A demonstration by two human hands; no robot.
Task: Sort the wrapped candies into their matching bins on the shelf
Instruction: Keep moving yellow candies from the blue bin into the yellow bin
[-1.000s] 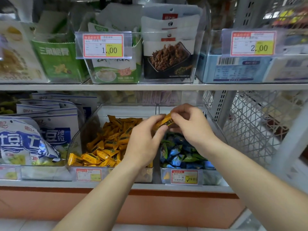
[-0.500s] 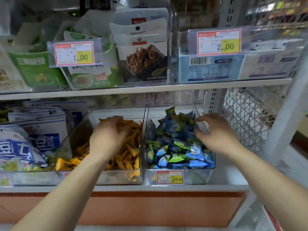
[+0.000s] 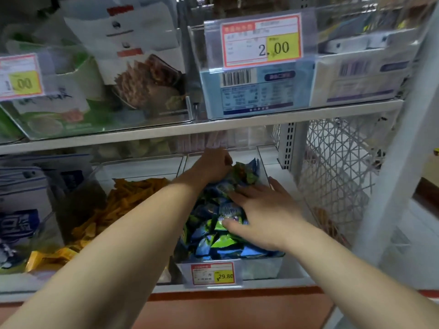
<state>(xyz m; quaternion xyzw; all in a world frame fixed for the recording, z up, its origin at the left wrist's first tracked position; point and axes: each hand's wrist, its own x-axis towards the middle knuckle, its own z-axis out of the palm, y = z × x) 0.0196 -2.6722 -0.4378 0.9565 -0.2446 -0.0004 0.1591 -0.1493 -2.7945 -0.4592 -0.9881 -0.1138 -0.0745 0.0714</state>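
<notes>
Two clear bins stand side by side on the lower shelf. The left bin holds orange wrapped candies. The right bin is heaped with blue and green wrapped candies. My left hand reaches across to the back of the right bin. Its fingers curl down into the heap beside a green wrapper, and the fingertips are hidden. My right hand lies on top of the blue and green candies with fingers spread and straight, pressing on the wrappers.
A 29.80 price tag hangs on the right bin's front. Blue-and-white snack bags fill the lower left. The upper shelf carries packaged goods with price tags. A white wire mesh panel and upright post close off the right.
My left hand has left the orange candy bin and moved right into the back of the blue and green bin. My right hand has shifted forward onto the heap. The view has moved closer and rightwards.
</notes>
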